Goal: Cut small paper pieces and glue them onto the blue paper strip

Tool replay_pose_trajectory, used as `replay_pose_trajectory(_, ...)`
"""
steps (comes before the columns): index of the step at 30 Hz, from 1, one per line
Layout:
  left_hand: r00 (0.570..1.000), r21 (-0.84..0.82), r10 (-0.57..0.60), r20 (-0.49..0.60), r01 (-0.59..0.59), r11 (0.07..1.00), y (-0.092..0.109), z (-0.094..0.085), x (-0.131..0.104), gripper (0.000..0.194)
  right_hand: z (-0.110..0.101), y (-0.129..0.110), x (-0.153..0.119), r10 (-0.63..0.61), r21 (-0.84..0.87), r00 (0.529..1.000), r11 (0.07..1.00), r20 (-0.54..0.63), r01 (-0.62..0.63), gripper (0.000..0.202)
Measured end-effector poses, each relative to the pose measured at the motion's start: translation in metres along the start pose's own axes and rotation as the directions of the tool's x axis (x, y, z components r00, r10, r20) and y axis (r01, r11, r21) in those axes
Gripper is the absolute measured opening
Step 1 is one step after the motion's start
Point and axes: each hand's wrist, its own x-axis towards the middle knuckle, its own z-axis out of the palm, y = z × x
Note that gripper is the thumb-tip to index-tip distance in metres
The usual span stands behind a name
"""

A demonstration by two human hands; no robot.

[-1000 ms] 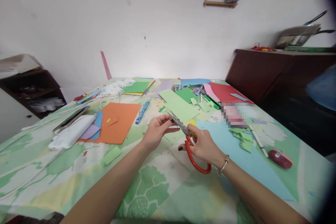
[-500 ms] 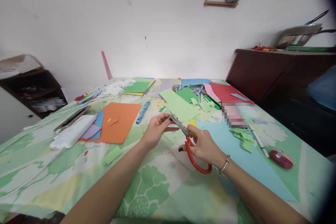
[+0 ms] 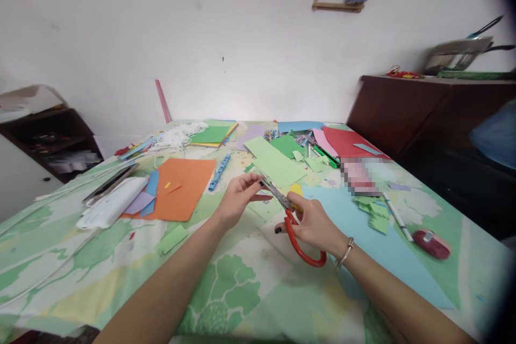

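Observation:
Red-handled scissors (image 3: 305, 250) are in my right hand (image 3: 316, 220), blades pointing up and left towards my left hand (image 3: 239, 196). The fingers of my left hand are pinched together at the blade tips, the lower fingers reaching out beneath. What they pinch is too small to make out. Behind the blades lies a long light green paper strip (image 3: 276, 161). A large light blue sheet (image 3: 387, 258) lies under and beside my right forearm, with fringed green paper pieces (image 3: 379, 217) on it.
On the left are an orange sheet (image 3: 193, 188), a blue marked stick (image 3: 220, 172), a white power strip (image 3: 113, 199) and a phone (image 3: 110, 183). To the right lie a white pen (image 3: 397, 217) and a dark red computer mouse (image 3: 431, 243). A wall stands behind the table.
Almost nothing differs. Both hands and the scissors hold nearly the same place, with the lower fingers of my left hand shifted slightly.

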Motion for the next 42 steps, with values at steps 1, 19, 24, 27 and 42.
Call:
replay_pose_trajectory(1, 1.0, -0.01, -0.005, 0.0, 0.005, 1.0, 0.0, 0.001, 0.0, 0.014, 0.0, 0.0, 0.0, 0.01, 0.021, 1.0, 1.0, 0.012, -0.01, 0.026)
replay_pose_trajectory(19, 0.975, -0.296, -0.157, -0.156, 0.105, 0.949, -0.011, 0.015, -0.006, 0.009, 0.0, 0.008, 0.001, 0.052, 0.523, 0.969, 0.834, 0.24, -0.174, 0.022)
replay_pose_trajectory(24, 0.97, -0.333, -0.178, -0.168, 0.114, 0.936, -0.014, 0.022, -0.01, 0.009, 0.001, 0.004, 0.0, 0.063, 0.575, 0.966, 0.793, 0.25, -0.2, 0.02)
replay_pose_trajectory(27, 0.972, -0.326, -0.164, -0.167, 0.103, 0.94, -0.014, 0.023, -0.01, 0.008, -0.002, -0.001, 0.0, 0.058, 0.608, 0.952, 0.758, 0.299, -0.237, 0.019)
replay_pose_trajectory(42, 0.981, -0.284, -0.116, -0.158, 0.067, 0.957, -0.007, 0.02, -0.01, 0.002, -0.008, -0.003, 0.0, 0.03, 0.64, 0.928, 0.716, 0.372, -0.28, 0.017)
